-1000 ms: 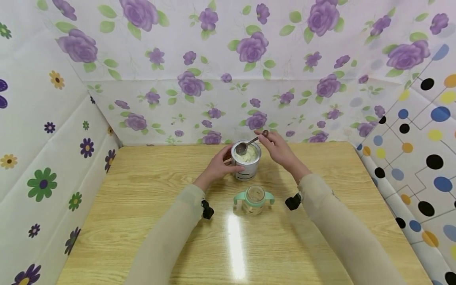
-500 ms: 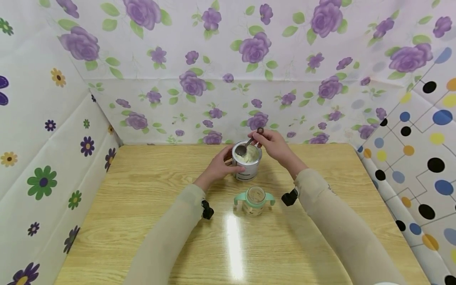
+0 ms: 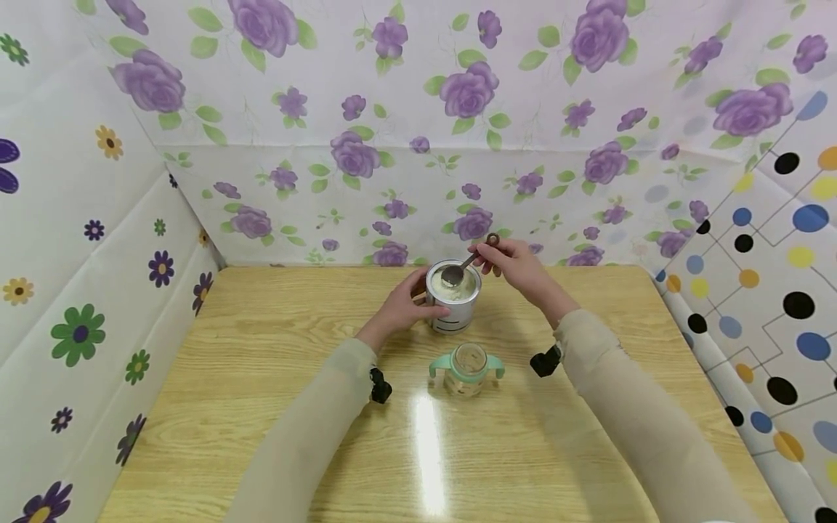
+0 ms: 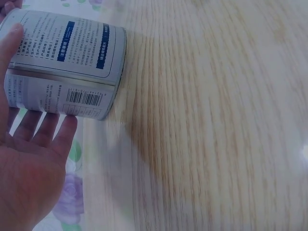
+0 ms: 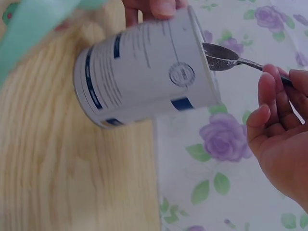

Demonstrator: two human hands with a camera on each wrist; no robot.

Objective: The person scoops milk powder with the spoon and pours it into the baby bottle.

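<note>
A white milk powder can [image 3: 453, 314], its top off and pale powder showing inside, stands near the table's back edge. My left hand [image 3: 403, 303] grips it from the left, thumb across the front and fingers round the far side. In the left wrist view the can's printed label and barcode show beside the palm. My right hand [image 3: 518, 267] pinches the handle of a dark metal spoon [image 3: 453, 275]. The spoon's bowl sits at the can's mouth, over the powder; in the right wrist view the spoon [image 5: 221, 57] overlaps the rim, with powder traces on it.
An uncapped clear baby bottle [image 3: 467, 378] with mint-green handles stands on the wooden table [image 3: 275, 349] just in front of the can. Flowered cloth [image 3: 294, 211] hangs right behind the table's back edge. Patterned cloth walls flank both sides.
My right hand moved left over the can, then back to the right, shifting the spoon's bowl across the powder. The powder's surface looks flatter. My left hand stays on the can.
</note>
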